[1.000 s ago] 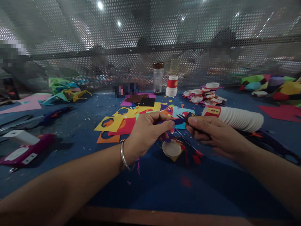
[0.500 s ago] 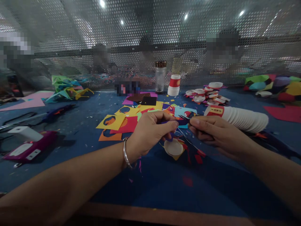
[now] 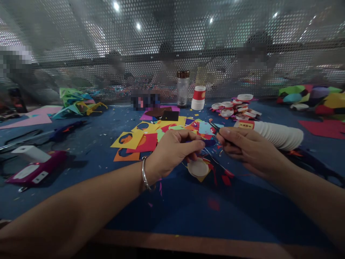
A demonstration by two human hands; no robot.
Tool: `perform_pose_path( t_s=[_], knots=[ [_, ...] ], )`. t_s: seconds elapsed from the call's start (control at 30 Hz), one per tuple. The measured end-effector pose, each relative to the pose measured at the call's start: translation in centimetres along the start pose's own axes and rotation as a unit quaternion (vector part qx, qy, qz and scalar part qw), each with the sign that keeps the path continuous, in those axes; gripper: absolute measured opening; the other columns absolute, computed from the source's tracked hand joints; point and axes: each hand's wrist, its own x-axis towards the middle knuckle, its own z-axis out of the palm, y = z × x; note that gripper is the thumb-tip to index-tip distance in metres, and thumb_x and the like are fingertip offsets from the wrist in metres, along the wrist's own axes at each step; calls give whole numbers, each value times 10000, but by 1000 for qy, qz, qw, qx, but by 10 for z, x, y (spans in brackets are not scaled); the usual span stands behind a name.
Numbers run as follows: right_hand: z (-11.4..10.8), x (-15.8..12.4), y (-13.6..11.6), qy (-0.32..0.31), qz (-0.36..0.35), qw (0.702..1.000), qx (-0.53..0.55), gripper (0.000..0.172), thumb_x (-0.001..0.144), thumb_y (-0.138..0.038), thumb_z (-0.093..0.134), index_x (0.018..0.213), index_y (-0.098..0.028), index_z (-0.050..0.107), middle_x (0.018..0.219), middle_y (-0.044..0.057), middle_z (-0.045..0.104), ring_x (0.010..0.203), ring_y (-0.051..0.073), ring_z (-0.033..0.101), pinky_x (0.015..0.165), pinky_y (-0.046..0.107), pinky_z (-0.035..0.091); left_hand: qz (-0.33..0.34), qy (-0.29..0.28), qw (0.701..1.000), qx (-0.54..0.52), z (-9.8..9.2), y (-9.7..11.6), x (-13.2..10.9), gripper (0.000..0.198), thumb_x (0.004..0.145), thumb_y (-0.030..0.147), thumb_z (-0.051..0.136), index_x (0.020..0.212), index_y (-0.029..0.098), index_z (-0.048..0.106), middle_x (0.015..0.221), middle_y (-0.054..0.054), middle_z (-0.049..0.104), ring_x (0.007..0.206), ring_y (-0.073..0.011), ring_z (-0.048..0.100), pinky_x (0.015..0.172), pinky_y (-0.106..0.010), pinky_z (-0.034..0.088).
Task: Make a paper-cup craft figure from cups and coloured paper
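My left hand (image 3: 182, 145) pinches a small purple piece of paper (image 3: 209, 142) between thumb and fingers; part of it is hidden behind the fingertips. Wrapped around a pair of dark scissors (image 3: 215, 126), my right hand (image 3: 239, 142) keeps the blades pointing up and left, apart from the paper. The scissors' handles are mostly covered by my fingers. Below the hands lies a pale round disc (image 3: 198, 168), like a cut cup bottom, on yellow and red paper. A thin white string runs from near it to a red scrap (image 3: 226, 180).
Cut coloured sheets (image 3: 147, 142) spread left of the hands. A stack of paper cups (image 3: 280, 135) lies at right; another stack (image 3: 199, 98) stands behind beside a glass jar (image 3: 183, 90). A purple power strip (image 3: 37, 169) and glue gun (image 3: 66, 131) lie left.
The scissors have drawn back from the purple paper, and their blades have tilted upward. The purple paper now sticks out toward the right from my left fingertips.
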Motion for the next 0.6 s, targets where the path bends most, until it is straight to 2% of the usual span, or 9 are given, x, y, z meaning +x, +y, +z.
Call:
perform_pose_path(
  t_s=[0.13, 0.3, 0.37, 0.47, 0.53, 0.6],
  knots=[
    [2, -2, -1, -32, 2, 999, -17, 587, 696, -738, 823, 695, -214, 561, 551, -100, 289, 482, 57, 179, 428, 242, 98, 7, -21, 1000, 1, -1, -1, 1, 121, 761, 205, 770, 688, 152, 689, 624, 18, 655, 486, -58, 556, 462, -183, 400],
    [4, -2, 0, -34, -23, 996, -73, 486, 722, -569, 884, 697, -196, 573, 551, -93, 372, 478, 51, 260, 426, 249, 125, 10, -50, 999, 12, -4, -2, 3, 150, 746, 242, 818, 725, 138, 711, 629, 12, 668, 509, -61, 574, 460, -177, 387],
    [3, -2, 1, -32, -26, 997, -70, 467, 721, -561, 886, 715, -191, 602, 531, -98, 377, 467, 51, 257, 426, 254, 127, 9, -28, 1000, 7, -5, -2, 3, 184, 737, 222, 840, 846, 135, 721, 638, 14, 687, 535, -75, 609, 486, -181, 415],
    [2, 0, 3, -16, -29, 998, -48, 471, 713, -588, 883, 789, -187, 648, 544, -95, 413, 466, 51, 260, 432, 256, 137, -3, 26, 999, -35, -6, -1, 5, 397, 715, 184, 877, 1050, 149, 667, 682, 14, 725, 602, -112, 679, 545, -202, 469],
    [0, 0, 5, -1, -36, 999, -36, 486, 707, -605, 883, 808, -185, 659, 570, -87, 437, 477, 51, 279, 439, 259, 146, -21, 42, 995, -83, -6, -2, 6, 437, 705, 159, 887, 1058, 159, 629, 722, 10, 742, 643, -126, 710, 560, -206, 477],
    [0, 0, 5, 11, -43, 999, -25, 490, 699, -602, 890, 802, -183, 658, 584, -84, 434, 486, 50, 285, 447, 261, 149, -43, 40, 989, -132, -6, -3, 6, 356, 721, 142, 873, 971, 154, 620, 737, 11, 737, 666, -124, 722, 570, -202, 480]
  ],
)
